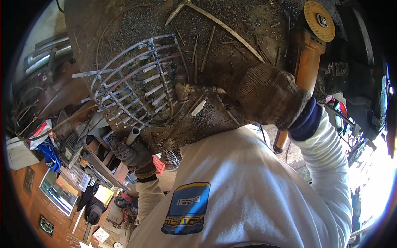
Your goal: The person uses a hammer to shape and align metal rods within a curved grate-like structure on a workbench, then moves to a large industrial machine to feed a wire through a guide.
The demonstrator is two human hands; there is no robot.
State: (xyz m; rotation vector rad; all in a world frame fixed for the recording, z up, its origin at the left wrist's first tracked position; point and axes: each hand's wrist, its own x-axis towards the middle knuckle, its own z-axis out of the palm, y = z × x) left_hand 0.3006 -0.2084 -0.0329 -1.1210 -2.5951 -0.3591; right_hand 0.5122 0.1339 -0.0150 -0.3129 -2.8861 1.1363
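Note:
A curved basket-like grid of welded metal rods (155, 58) lies on the dark workbench (244, 25), left of the middle. My right hand (266, 93), in a dirty brown knit glove, is closed round the handle of a hammer, whose head (182, 89) rests beside the grid's right side. My left hand (134, 155), in a dark glove, is at the bench's near edge, with its fingers round a metal tube (132, 135) just below the grid. How far the tube reaches inside that hand is hidden.
An orange angle grinder (308, 62) with a tan disc lies to the right, beyond my right wrist. Thin metal strips (225, 27), a small white piece (199, 108) and dark grit are scattered on the bench. A bench vise (355, 62) seems to stand at far right.

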